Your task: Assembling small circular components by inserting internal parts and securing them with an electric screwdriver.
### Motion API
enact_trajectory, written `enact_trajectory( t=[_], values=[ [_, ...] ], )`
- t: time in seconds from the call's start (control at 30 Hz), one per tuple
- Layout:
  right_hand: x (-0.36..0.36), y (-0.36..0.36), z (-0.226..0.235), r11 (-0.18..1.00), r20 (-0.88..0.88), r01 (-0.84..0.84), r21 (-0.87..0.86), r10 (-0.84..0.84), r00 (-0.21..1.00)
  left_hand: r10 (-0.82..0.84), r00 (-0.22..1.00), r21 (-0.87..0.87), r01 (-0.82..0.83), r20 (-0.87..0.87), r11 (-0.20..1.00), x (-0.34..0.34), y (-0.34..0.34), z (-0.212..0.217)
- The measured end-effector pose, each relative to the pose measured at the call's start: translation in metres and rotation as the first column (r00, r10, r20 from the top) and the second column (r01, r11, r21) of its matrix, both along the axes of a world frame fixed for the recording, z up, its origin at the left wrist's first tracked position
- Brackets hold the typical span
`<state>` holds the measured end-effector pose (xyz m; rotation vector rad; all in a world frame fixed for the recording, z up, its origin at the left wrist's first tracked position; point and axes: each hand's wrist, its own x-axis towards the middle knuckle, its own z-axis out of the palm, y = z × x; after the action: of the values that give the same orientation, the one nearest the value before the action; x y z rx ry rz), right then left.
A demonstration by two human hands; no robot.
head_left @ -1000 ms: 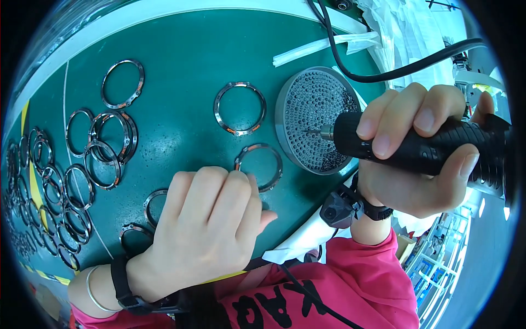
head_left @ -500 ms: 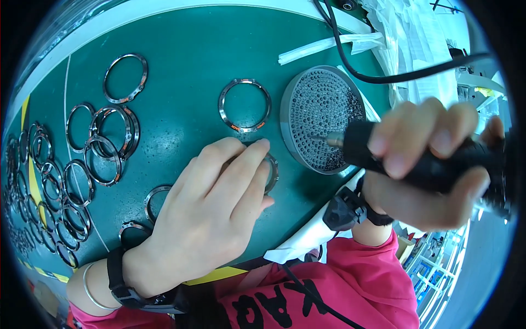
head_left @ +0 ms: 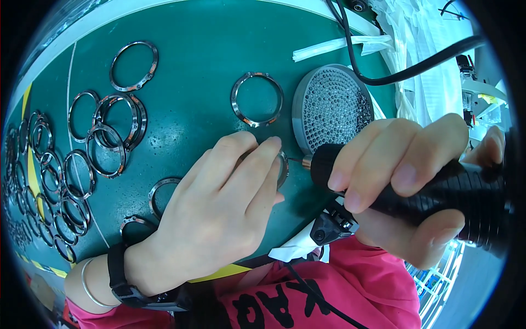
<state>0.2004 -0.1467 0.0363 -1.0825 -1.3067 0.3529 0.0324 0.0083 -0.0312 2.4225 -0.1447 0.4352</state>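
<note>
My left hand lies palm down on the green mat, fingers closed on a thin metal ring. Only the right edge of that ring shows; the fingers cover the rest. In my right hand is a black electric screwdriver, held sideways with its thin bit pointing left. The bit's tip is at the ring's right edge, though I cannot tell whether it touches. Just beyond the left fingers lies another metal ring with orange marks. A round grey tray with many small dimples, some holding dark screws, sits behind the screwdriver.
Several more rings are spread and overlapped across the left of the green mat. Two rings lie beside my left wrist. A black cable arcs over the back right, near white strips and white sheeting.
My right hand has brought the screwdriver from over the dimpled tray left and nearer, to the edge of the held ring. My left hand still holds its ring; the whole view has shifted slightly.
</note>
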Motion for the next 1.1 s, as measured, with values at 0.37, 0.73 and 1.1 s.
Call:
enact_trajectory(
  t=[0.37,0.73,1.1],
  values=[
    [0.004,0.012,-0.005,0.991,0.019,0.121,0.055,-0.122,0.992,0.026,0.999,0.008,-0.026,0.024,1.000,0.005,0.004,0.000],
    [0.018,0.020,-0.023,0.980,0.049,0.156,0.123,-0.163,0.985,0.041,0.999,-0.014,-0.041,-0.028,0.999,0.005,0.001,0.001],
    [0.000,0.015,-0.007,0.999,0.080,0.037,0.025,-0.039,0.996,0.068,0.998,-0.025,-0.068,0.009,0.997,0.004,0.003,-0.003]
  ],
)
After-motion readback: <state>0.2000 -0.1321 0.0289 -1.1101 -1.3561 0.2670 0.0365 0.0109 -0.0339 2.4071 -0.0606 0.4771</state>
